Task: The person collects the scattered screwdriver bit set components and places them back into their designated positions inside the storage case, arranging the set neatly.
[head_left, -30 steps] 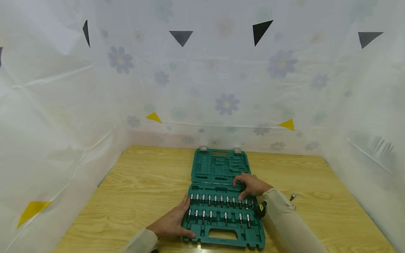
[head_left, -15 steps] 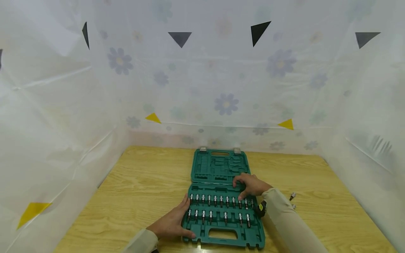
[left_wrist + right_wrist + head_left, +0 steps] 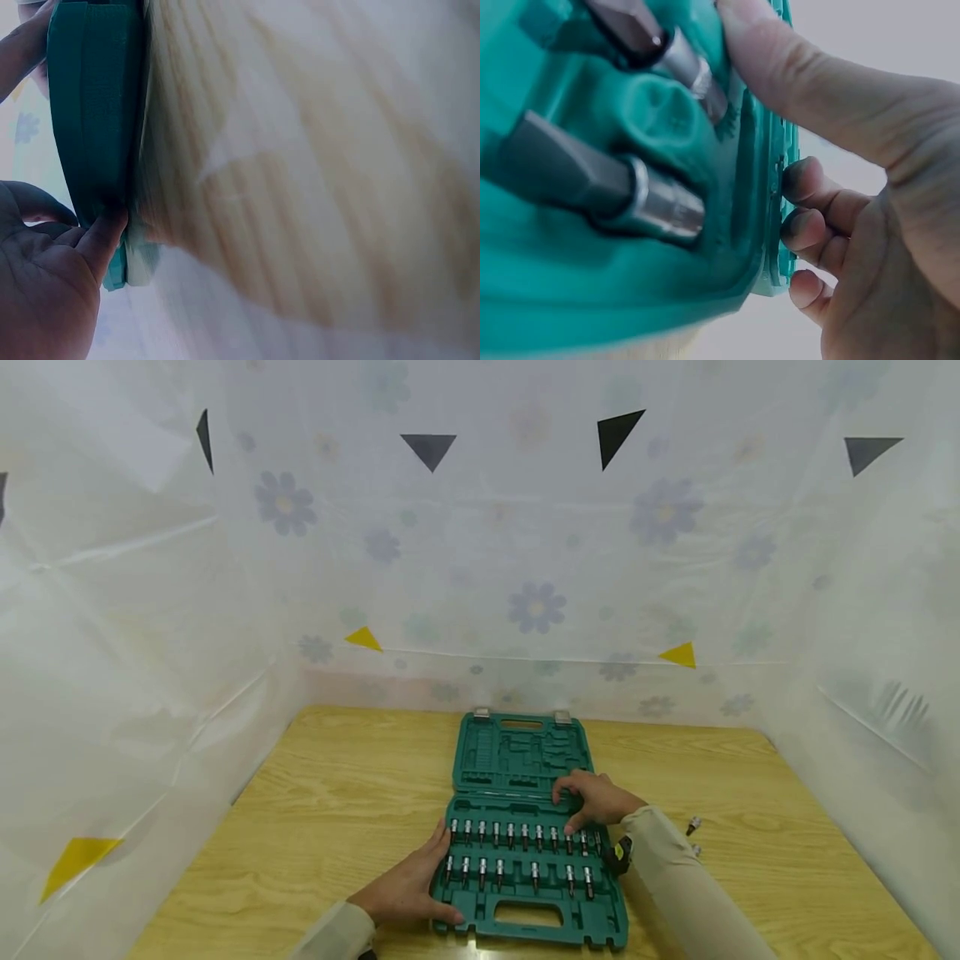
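An opened green tool case [image 3: 528, 928] lies on the table, with two rows of chrome bit sockets [image 3: 535, 877] in its near half. My left hand [image 3: 405, 881] rests along the case's left side, thumb over the front left corner. In the left wrist view, extended fingers touch the side wall of the case [image 3: 94, 112]. My right hand [image 3: 596, 797] reaches over the back right of the near half. Its thumb [image 3: 780, 64] presses at the end of an upper-row bit socket, while the other fingers bend toward the hinge side. Two bit sockets [image 3: 649, 199] show close up there.
Right of the case, two loose bit sockets [image 3: 693, 827] lie on the wood-grain table [image 3: 360, 777]. The case's lid [image 3: 525, 747] lies folded back toward the rear. White flowered sheeting [image 3: 480, 568] encloses the table at the back and both sides.
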{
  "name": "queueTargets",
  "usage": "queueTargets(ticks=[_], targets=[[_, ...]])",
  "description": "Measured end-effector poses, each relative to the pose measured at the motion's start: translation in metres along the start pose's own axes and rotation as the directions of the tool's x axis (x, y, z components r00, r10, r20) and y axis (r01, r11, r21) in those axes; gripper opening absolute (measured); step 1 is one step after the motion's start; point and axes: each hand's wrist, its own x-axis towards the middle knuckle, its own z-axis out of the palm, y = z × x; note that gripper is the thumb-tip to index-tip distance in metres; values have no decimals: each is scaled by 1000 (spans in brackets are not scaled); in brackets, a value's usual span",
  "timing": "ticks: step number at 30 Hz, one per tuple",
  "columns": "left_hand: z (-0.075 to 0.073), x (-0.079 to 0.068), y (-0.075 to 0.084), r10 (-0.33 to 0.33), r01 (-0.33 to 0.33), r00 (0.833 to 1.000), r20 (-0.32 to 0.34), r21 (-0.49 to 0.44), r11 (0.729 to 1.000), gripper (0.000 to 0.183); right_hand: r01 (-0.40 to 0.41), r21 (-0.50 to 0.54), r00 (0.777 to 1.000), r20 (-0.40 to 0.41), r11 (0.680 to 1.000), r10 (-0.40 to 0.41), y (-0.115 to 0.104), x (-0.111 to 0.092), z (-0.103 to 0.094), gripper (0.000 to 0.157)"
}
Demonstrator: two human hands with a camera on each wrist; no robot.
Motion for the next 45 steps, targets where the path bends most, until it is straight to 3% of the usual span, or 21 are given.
queueTargets(ticks=[20, 27, 37, 45], targets=[[1, -2, 1, -8, 8, 1000, -5, 14, 1000, 120, 0, 48, 999, -42, 999, 2, -3, -7, 1, 35], [1, -2, 1, 0, 0, 1000, -5, 19, 1000, 120, 33, 134, 992, -129, 990, -16, 4, -23, -3, 29], [1, -1, -1, 0, 0, 1000, -5, 34, 999, 120, -7, 158, 941, -334, 987, 60, 28, -59, -6, 25], [1, -2, -1, 5, -5, 1000, -8, 38, 999, 119, -38, 158, 901, -422, 987, 102, 47, -88, -9, 25]])
